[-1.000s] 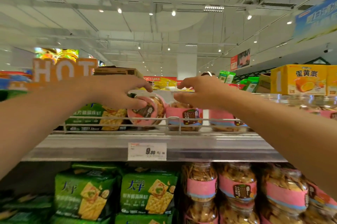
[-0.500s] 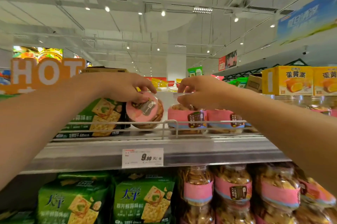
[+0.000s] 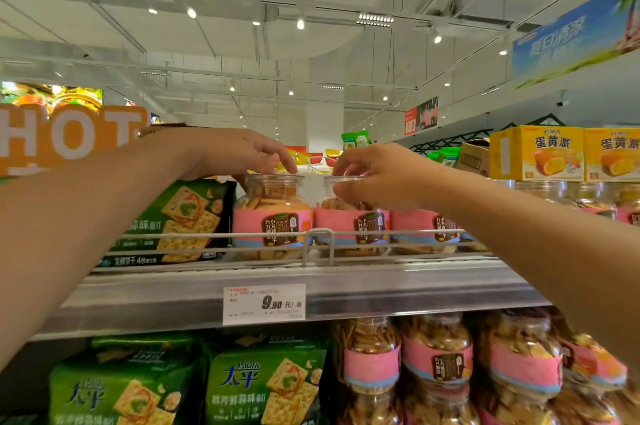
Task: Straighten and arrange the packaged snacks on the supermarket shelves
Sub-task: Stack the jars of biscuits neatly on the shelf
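Supermarket aisle, metal top shelf (image 3: 398, 289) with wire rail, price tag (image 3: 264, 304) reading "9.90".

Left hand (image 3: 228, 153) pinches the clear lid of an upright round plastic cracker jar (image 3: 273, 220), pink-banded; right hand (image 3: 377, 175) grips the rim of the neighbouring jar (image 3: 349, 227), touching it. Glossy green "Pacific" cracker bags (image 3: 266, 386) sit below; yellow cartons (image 3: 536, 153) stand right.

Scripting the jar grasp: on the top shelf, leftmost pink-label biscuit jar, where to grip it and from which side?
Grip the leftmost jar by its clear lid, from above. It stands upright; the wire rail crosses its front, and a green cracker pack and the neighbouring jar flank it, leaving the top free. The left hand already has fingertips on that lid.
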Available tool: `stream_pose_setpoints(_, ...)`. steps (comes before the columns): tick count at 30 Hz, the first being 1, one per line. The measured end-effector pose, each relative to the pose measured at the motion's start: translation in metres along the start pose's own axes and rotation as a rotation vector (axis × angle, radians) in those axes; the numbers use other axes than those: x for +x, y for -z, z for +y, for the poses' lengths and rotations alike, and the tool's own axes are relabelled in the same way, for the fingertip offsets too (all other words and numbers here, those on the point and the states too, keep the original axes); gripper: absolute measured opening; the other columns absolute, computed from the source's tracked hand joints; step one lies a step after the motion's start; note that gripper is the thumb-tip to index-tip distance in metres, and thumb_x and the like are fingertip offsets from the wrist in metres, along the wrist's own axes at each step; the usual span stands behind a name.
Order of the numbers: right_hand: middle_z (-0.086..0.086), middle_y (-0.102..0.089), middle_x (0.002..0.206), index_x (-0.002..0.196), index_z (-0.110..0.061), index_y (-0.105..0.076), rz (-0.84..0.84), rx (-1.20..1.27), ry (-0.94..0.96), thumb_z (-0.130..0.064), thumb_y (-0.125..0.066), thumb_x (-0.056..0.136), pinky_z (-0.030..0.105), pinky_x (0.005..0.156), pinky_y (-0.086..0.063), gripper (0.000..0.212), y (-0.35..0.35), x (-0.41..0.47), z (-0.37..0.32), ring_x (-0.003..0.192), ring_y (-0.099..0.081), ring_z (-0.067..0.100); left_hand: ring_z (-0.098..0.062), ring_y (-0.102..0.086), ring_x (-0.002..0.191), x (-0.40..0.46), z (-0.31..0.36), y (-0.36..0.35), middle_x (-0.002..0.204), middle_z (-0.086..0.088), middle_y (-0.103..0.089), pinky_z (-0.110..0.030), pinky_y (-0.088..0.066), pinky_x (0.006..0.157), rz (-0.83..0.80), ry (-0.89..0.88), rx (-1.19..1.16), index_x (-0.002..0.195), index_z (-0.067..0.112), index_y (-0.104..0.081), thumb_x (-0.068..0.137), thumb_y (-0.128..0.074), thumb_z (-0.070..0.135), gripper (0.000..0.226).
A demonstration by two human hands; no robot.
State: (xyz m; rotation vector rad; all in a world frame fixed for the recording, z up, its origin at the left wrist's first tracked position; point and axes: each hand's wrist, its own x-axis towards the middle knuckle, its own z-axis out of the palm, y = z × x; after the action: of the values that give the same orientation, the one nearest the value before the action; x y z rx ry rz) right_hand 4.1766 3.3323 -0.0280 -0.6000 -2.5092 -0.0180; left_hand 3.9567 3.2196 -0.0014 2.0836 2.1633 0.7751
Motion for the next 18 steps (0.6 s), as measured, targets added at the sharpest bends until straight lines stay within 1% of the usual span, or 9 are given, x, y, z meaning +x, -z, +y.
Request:
stream_pose_setpoints(2, -0.009, -0.064, 0.106, 0.110, -0.036, -0.059, -0.008, -0.010, 0.004, -0.048, -0.059, 0.088, 0.030, 0.078, -0.054, 0.025, 0.000, 0.001, 0.000, 0.085, -0.062, 0.007, -0.015, -0.062, 0.098, -0.002, 0.003, 0.001, 0.110, 0.008, -0.065, -0.030, -0.049, 0.075, -0.006, -0.003, 0.010, 0.104, 0.041, -0.069, 0.100, -0.045, 0.036, 0.025)
stream_pose_setpoints(6, -0.008, -0.063, 0.108, 0.112, -0.035, -0.059, -0.009, -0.020, 0.001, -0.048, -0.058, 0.088, 0.028, 0.076, -0.051, 0.027, 0.000, 0.000, 0.000, 0.087, -0.061, 0.008, -0.010, -0.062, 0.101, -0.010, 0.007, 0.005, 0.107, 0.014, -0.068, -0.036, -0.050, 0.087, -0.023, -0.017, 0.042, 0.104, 0.044, -0.067, 0.093, -0.049, 0.048, 0.022)
stream_pose_setpoints(8, -0.007, -0.063, 0.110, 0.113, -0.034, -0.059, -0.005, -0.026, 0.001, -0.048, -0.058, 0.088, 0.027, 0.075, -0.049, 0.029, 0.000, 0.000, 0.000, 0.089, -0.061, 0.011, -0.006, -0.059, 0.103, -0.016, 0.011, 0.007, 0.109, 0.016, -0.066, -0.033, -0.049, 0.085, -0.027, -0.020, 0.042, 0.106, 0.043, -0.066, 0.082, -0.049, 0.060, 0.034)
stream_pose_setpoints(10, -0.006, -0.064, 0.111, 0.112, -0.034, -0.060, -0.004, -0.028, 0.001, -0.049, -0.059, 0.087, 0.026, 0.072, -0.049, 0.029, 0.000, 0.000, -0.001, 0.088, -0.061, 0.011, 0.001, -0.057, 0.101, -0.020, 0.015, 0.006, 0.109, 0.020, -0.064, -0.025, -0.045, 0.077, -0.043, -0.018, 0.071, 0.108, 0.044, -0.065, 0.071, -0.051, 0.065, 0.045)
stream_pose_setpoints(11, -0.006, -0.065, 0.110, 0.111, -0.035, -0.060, 0.000, -0.037, -0.004, -0.050, -0.059, 0.087, 0.025, 0.072, -0.050, 0.029, -0.001, 0.001, -0.002, 0.087, -0.062, 0.010, 0.003, -0.056, 0.100, -0.021, 0.017, 0.005, 0.110, 0.021, -0.063, -0.023, -0.042, 0.075, -0.054, -0.024, 0.104, 0.110, 0.043, -0.065, 0.074, -0.053, 0.063, 0.043)
stream_pose_setpoints(12, -0.006, -0.065, 0.109, 0.111, -0.035, -0.060, 0.002, -0.056, -0.010, -0.052, -0.058, 0.087, 0.027, 0.073, -0.052, 0.030, -0.001, 0.001, -0.003, 0.085, -0.062, 0.010, 0.003, -0.056, 0.100, -0.021, 0.018, 0.003, 0.112, 0.020, -0.062, -0.022, -0.041, 0.074, -0.059, -0.034, 0.140, 0.113, 0.042, -0.064, 0.080, -0.057, 0.058, 0.038)
stream_pose_setpoints(14, -0.005, -0.065, 0.109, 0.112, -0.035, -0.059, 0.002, -0.097, -0.019, -0.057, -0.057, 0.086, 0.034, 0.080, -0.055, 0.034, -0.002, 0.003, -0.004, 0.087, -0.063, 0.012, -0.001, -0.057, 0.102, -0.021, 0.018, 0.002, 0.116, 0.015, -0.062, -0.024, -0.041, 0.077, -0.051, -0.053, 0.181, 0.118, 0.037, -0.063, 0.091, -0.061, 0.039, 0.027)
stream_pose_setpoints(16, -0.005, -0.065, 0.111, 0.113, -0.036, -0.059, -0.003, -0.104, -0.022, -0.060, -0.056, 0.085, 0.038, 0.084, -0.054, 0.037, -0.003, 0.004, -0.003, 0.090, -0.062, 0.013, -0.004, -0.059, 0.104, -0.022, 0.016, 0.002, 0.119, 0.013, -0.062, -0.025, -0.044, 0.079, -0.038, -0.052, 0.152, 0.117, 0.035, -0.064, 0.093, -0.061, 0.025, 0.025)
stream_pose_setpoints(18, -0.006, -0.062, 0.119, 0.115, -0.037, -0.058, -0.014, -0.077, -0.029, -0.064, -0.055, 0.083, 0.037, 0.087, -0.052, 0.041, -0.002, 0.004, -0.001, 0.098, -0.061, 0.014, -0.005, -0.057, 0.108, -0.024, 0.015, 0.003, 0.121, 0.014, -0.061, -0.028, -0.046, 0.085, -0.045, -0.047, 0.114, 0.115, 0.036, -0.064, 0.093, -0.062, 0.019, 0.028)
